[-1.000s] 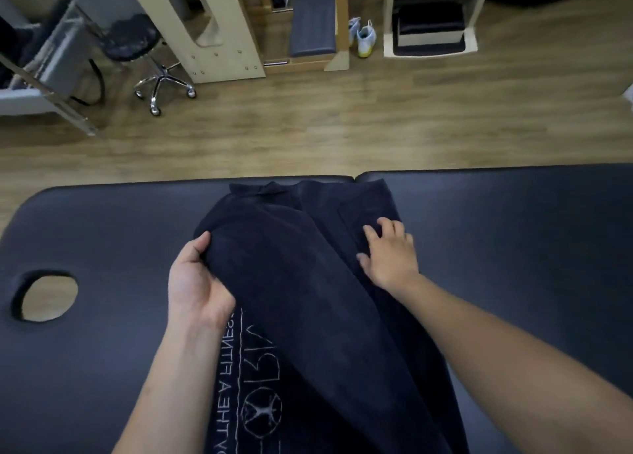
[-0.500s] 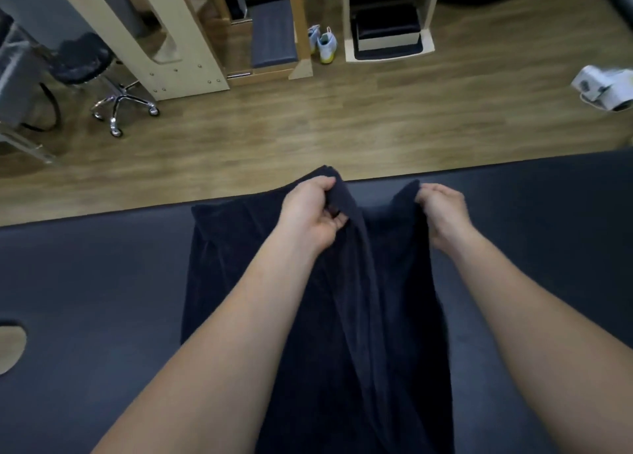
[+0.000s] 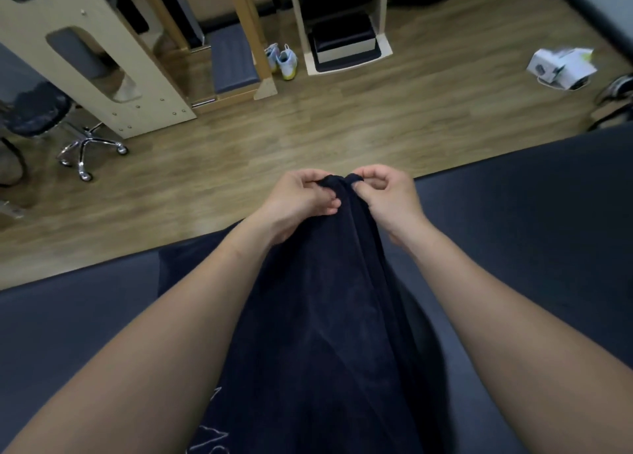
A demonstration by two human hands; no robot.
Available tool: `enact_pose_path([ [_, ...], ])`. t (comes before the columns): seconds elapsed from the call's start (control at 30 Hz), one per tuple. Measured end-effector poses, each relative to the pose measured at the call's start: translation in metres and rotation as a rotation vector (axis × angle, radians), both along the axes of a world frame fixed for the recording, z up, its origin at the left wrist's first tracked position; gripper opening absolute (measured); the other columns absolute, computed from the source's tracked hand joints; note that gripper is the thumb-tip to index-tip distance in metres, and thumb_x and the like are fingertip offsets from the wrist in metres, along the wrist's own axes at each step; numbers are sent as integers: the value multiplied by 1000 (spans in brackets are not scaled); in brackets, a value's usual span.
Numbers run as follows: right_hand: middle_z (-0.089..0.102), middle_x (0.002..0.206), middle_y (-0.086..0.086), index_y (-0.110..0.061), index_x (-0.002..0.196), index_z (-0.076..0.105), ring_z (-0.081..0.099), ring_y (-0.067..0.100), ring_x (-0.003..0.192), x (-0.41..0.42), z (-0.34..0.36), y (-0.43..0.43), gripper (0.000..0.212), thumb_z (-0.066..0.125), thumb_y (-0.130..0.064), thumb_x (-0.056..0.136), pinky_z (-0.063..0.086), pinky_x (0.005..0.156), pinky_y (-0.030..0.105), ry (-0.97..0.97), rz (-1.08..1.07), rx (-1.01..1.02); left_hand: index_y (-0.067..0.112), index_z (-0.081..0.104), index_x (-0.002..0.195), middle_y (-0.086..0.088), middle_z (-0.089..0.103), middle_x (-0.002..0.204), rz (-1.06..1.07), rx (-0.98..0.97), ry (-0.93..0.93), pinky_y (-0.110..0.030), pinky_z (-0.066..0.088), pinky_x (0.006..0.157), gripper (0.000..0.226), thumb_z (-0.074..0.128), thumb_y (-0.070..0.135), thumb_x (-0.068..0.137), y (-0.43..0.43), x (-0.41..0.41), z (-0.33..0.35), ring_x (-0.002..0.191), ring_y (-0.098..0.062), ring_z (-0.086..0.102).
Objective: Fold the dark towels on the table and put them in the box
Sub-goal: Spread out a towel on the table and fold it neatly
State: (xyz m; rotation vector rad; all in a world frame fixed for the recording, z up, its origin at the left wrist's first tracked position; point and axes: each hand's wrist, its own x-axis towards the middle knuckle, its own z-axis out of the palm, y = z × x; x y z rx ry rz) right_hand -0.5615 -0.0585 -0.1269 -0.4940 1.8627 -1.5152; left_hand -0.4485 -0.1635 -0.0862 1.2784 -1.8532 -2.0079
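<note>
Towel (image 3: 329, 316) — dark navy, far end lifted and gathered into a narrow ridge. The rest drapes down onto the table (image 3: 531, 231) toward the person. The lifted end sits above the table's far edge, roughly mid-length of that edge. The near end lies on the table. Pale line print (image 3: 209, 436) shows on it at the bottom of view, cut off.

Left hand (image 3: 298, 203): thumb and curled fingers pinch the left side of the towel's top edge. Right hand (image 3: 387, 197): thumb and forefinger pinch the right side, other fingers curled. The hands are just beside each other with the bunched cloth between them. Both forearms run over the table either side of the towel, and the left one covers part of it. A flat bit of towel shows on the table left of that forearm.

Table: dark padded top, spans the view.

Beyond the table's far edge — wood-plank floor (image 3: 376, 118):
- far left: dark stool (image 3: 34, 111) on a chrome castor base, beside a pale wooden frame (image 3: 85, 77) with a cut-out
- straight beyond: white shoes (image 3: 282, 60) with yellow soles, then a black-and-cream step block (image 3: 344, 46) inside a wooden surround
- far right: white carton (image 3: 561, 66) on the floor, blurred
</note>
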Motion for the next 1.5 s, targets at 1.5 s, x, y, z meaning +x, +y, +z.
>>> enact_pose_path([
  [1.5,74,89,-14,-27,95,74,71,5,84,44,-30,85,15,79,-36,83,57,79,25,-90,282,241,30,50,76,10,51,71,-290,-692,56,-10,39,63,37,64,1,93,-17,-49,-18,58,7,47],
])
